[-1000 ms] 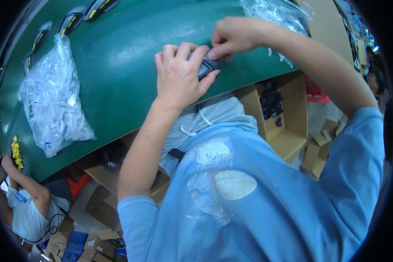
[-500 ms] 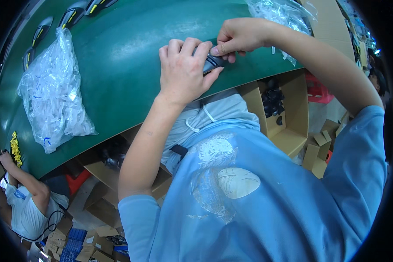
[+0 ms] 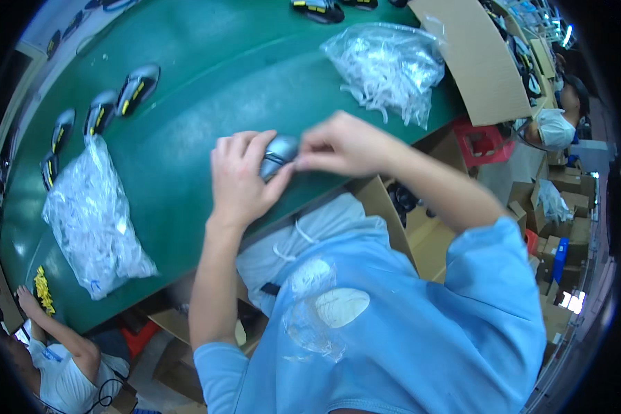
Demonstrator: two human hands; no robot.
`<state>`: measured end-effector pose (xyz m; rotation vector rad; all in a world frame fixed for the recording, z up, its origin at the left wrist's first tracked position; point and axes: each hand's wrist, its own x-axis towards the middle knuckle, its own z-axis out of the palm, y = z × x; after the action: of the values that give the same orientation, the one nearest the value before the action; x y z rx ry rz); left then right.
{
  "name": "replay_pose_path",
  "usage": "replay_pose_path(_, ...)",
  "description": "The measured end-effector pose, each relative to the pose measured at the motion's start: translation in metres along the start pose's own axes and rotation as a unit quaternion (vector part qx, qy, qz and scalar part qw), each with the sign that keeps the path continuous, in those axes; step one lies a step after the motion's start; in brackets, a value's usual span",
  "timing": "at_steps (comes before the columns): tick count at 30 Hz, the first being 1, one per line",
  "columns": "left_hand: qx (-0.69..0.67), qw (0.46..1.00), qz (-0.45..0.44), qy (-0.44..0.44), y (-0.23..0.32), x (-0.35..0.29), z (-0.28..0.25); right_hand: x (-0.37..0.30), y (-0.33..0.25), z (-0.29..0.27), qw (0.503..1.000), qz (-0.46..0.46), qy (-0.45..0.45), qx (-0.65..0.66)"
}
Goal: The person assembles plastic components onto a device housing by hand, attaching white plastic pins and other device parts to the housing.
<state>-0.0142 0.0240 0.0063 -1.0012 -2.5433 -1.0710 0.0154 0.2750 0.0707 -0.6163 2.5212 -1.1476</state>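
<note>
My left hand [image 3: 240, 181] is curled around a small grey rounded plastic part [image 3: 278, 153] just above the green table [image 3: 186, 83]. My right hand [image 3: 338, 145] pinches the same grey part from its right side, fingertips meeting those of the left. Most of the part is hidden by my fingers. My blue sleeves and shirt fill the lower middle of the view.
A clear bag of white pieces [image 3: 96, 221] lies at the left, another bag of white pieces [image 3: 390, 69] at the upper right. Several black-and-yellow parts [image 3: 100, 114] line the far left edge. A cardboard sheet [image 3: 479, 58] and boxes stand at the right; other people sit at both sides.
The view has shifted, so my hands now sit lower in the picture. Both hands still hold the grey part, which shows more between the fingers than before.
</note>
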Motion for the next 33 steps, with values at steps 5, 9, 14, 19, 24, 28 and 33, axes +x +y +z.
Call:
replay_pose_path(5,0.263,0.961,-0.075,0.047,-0.06,0.098,-0.026,-0.083,0.035,-0.015,0.949,0.097,0.284,-0.095)
replay_pose_path(9,0.214,0.973,0.078,0.047,-0.063,0.193,0.028,-0.1,0.064,-0.024,0.899,0.186,0.356,-0.174)
replay_pose_path(14,0.184,0.972,0.143,0.025,-0.067,0.286,0.125,-0.087,0.078,-0.023,0.909,0.159,0.347,-0.169)
replay_pose_path(19,0.199,0.95,-0.036,-0.237,-0.027,0.311,0.101,-0.098,0.073,-0.022,0.925,0.153,0.336,-0.086)
replay_pose_path(24,0.213,0.97,-0.007,-0.121,-0.068,0.272,0.083,-0.085,0.063,-0.019,0.933,0.093,0.347,-0.002)
replay_pose_path(28,0.111,0.992,0.0,-0.053,-0.054,0.189,0.035,-0.093,0.052,-0.007,0.919,0.114,0.319,0.2)
replay_pose_path(33,0.123,0.989,0.0,-0.078,-0.015,0.039,-0.021,-0.056,0.048,0.011,0.91,0.044,0.23,0.341)
